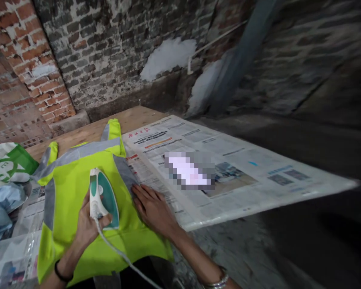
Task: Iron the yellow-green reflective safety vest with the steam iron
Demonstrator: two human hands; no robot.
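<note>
A white and teal iron (110,196) rests over the middle of a bright yellow vest (67,200) with grey bands. My left hand (88,220) is closed around the iron's handle, and a white cord trails from its heel toward the bottom edge. On the right side of the vest my right hand (153,208) lies flat, fingers stretched out over the grey band and the cloth's edge. The vest is spread out, its shoulder straps pointing away from me and its near edge hanging over the table's front.
Newspaper sheets (228,208) under clear plastic cover the wooden table (138,114). A blurred-out, pale flat object (188,170) lies on them to the right. At left are a green and white bag (16,162) and light blue cloth (3,204). A brick wall (108,52) stands behind.
</note>
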